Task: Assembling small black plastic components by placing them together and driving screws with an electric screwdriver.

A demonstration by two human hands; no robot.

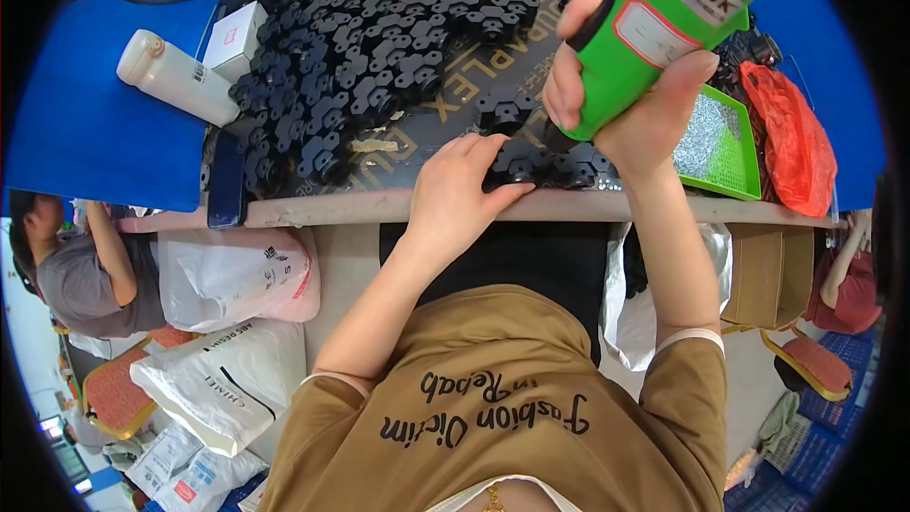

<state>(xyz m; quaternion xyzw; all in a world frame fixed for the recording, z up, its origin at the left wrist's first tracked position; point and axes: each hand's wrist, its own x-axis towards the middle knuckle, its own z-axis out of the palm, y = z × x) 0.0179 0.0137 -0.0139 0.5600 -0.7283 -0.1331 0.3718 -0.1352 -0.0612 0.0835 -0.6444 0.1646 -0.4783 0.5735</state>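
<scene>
My right hand (626,95) is wrapped round a green power screwdriver (654,28), its dark nose tilted down over the near side of the table. Below that nose lies a black plastic part (526,161), close to the table edge. My left hand (464,180) grips this part from the left, fingers on its far side and thumb on its near side. The tool's tip and any screw under it are hidden. Many similar black parts (379,57) with angular outlines cover the table to the left and beyond.
A green tray (749,156) of small silvery pieces sits at right, beside a red plastic bag (791,133). At left are a white bottle (175,76), a white box (235,43) and a dark phone (227,180). Blue partitions flank the table; other people sit beyond both sides.
</scene>
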